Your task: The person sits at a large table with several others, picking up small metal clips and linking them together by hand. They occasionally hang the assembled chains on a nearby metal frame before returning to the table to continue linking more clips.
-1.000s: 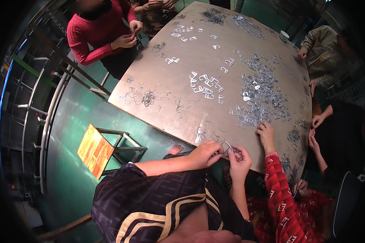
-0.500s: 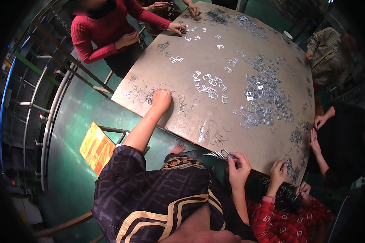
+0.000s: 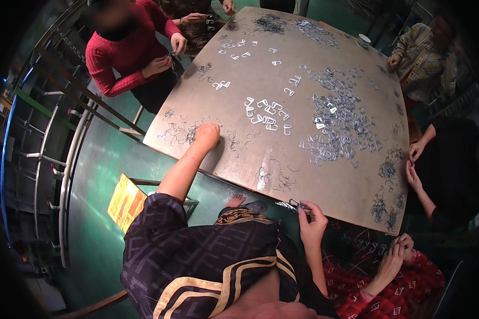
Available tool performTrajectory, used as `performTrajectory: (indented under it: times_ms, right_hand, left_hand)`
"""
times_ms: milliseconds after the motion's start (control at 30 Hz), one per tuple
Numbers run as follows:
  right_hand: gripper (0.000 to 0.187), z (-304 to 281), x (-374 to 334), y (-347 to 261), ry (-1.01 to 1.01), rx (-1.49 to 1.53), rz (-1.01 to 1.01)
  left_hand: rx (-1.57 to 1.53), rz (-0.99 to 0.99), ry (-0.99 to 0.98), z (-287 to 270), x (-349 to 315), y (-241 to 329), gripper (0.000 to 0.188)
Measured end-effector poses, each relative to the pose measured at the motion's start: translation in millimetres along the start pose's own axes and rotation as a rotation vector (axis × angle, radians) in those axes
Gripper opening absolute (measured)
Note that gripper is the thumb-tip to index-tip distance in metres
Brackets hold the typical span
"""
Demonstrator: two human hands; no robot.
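My left hand (image 3: 207, 136) is closed, knuckles up, against a loose pile of thin dark bent wires (image 3: 187, 133) at the table's near left edge. Its fingertips are hidden, so what they hold cannot be made out. Just off the table's near edge, my right hand (image 3: 313, 219) pinches a row of metal hooks (image 3: 287, 205), hanging close together. Between the two hands, small heaps of dark bent wires (image 3: 285, 182) lie on the table (image 3: 234, 178). Farther in is a cluster of flat shiny hooks (image 3: 269, 114).
A large heap of grey metal hooks (image 3: 340, 122) covers the table's right middle. Several people sit or stand around it, one in a red sweater (image 3: 114, 66), one in red patterned sleeves (image 3: 378, 290). A wooden stool (image 3: 126, 201) stands left; a white cup (image 3: 364, 40) sits far right.
The red-sweatered person's hand has left the table and drawn back to their body. The person beside me on the right has lowered a hand from the table. My hands stay nearly in place.
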State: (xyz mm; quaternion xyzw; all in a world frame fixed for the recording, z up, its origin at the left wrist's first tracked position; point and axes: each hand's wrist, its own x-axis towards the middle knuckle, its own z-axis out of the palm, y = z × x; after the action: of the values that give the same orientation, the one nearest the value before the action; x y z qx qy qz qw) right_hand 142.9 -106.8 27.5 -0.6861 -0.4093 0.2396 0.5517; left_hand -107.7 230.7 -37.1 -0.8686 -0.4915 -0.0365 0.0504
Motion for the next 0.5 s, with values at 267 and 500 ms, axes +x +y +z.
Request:
performTrajectory:
  times_ms: [267, 500]
  right_hand:
    - [0.020, 1.1, -5.3, 8.7, -0.036, -0.023, 0.025]
    - [0.026, 5.4, -6.6, 18.9, 0.007, 0.052, 0.037]
  left_hand:
    - [-0.125, 0.263, 0.176, 25.8, 3.3, 22.4, 0.010]
    - [-0.128, 0.291, 0.183, 27.7, 17.2, 17.3, 0.009]
